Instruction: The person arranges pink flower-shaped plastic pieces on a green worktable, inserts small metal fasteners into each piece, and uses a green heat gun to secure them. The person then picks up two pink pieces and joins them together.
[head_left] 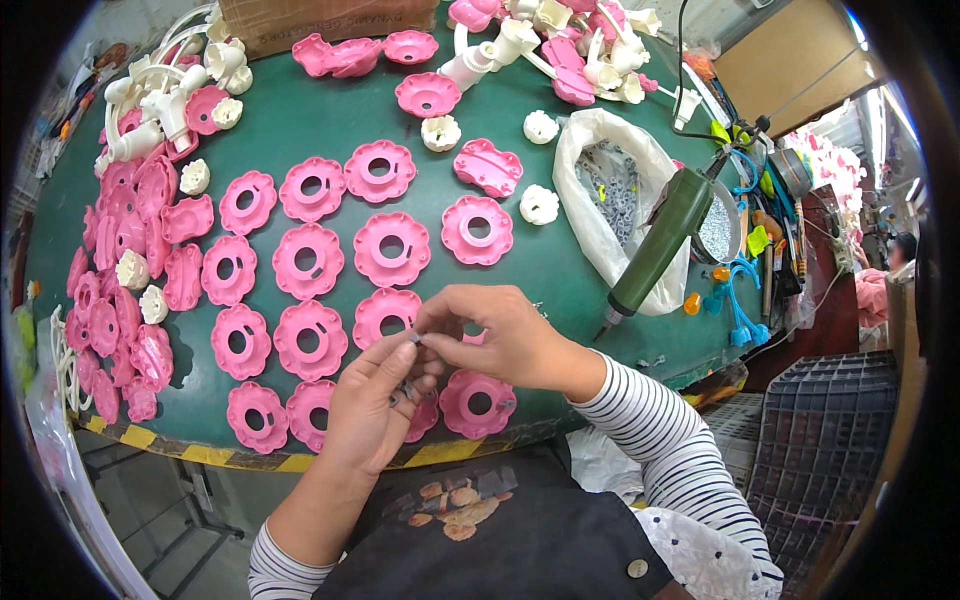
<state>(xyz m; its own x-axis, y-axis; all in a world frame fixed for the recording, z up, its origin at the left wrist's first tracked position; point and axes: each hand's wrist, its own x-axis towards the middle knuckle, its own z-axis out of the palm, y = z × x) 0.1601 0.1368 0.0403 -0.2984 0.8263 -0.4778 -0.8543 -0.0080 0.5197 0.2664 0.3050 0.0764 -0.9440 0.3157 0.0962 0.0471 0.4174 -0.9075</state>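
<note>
My left hand (368, 405), palm up, has its fingers curled around several small grey plastic pieces (402, 394). Over it, my right hand (510, 335) pinches one small grey piece (415, 338) at the left fingertips. Both hands are above the near rows of pink flower-shaped discs (312, 340), each with a round hole, and hide a few of them. Some discs have a small grey piece set beside the hole. To the right, a green electric screwdriver (655, 240) hangs with its tip pointing down left, apart from my hands.
An open white bag (572, 190) of grey pieces and a round tin of small screws (722, 228) stand right. Pink parts (125, 250) pile up left, with white flower-shaped cups (195, 177). A cardboard box (320, 22) sits behind. Yellow-black tape (205, 454) marks the table's near edge.
</note>
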